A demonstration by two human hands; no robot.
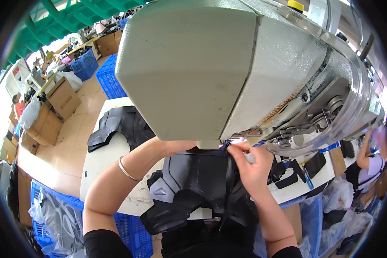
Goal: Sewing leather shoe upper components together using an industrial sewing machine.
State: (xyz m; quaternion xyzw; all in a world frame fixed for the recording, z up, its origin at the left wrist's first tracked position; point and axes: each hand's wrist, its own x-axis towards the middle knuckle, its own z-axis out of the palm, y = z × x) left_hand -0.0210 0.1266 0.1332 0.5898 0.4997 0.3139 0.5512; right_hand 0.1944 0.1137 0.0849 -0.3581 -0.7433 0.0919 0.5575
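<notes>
The pale head of an industrial sewing machine [189, 73] fills the upper middle. Below it hangs a black moulded panel [198, 172] with raised ribs and a grey triangular patch, draped over the table's near edge toward my lap. My left hand [178, 147] reaches in behind the machine's front end at the panel's far edge; its fingers are hidden there. Right of the needle area, my right hand [254, 165] is closed, thumb and forefinger pinching the edge of the dark material beside a small dark blue bit [224, 146]. The needle itself is hidden.
Another black moulded panel [122, 124] lies on the white table [94, 172] at the left. Blue-handled snips [308, 178] and flat black pieces [290, 174] lie at the right. Blue crates [133, 234] stand below the table. A co-worker [370, 165] sits at far right.
</notes>
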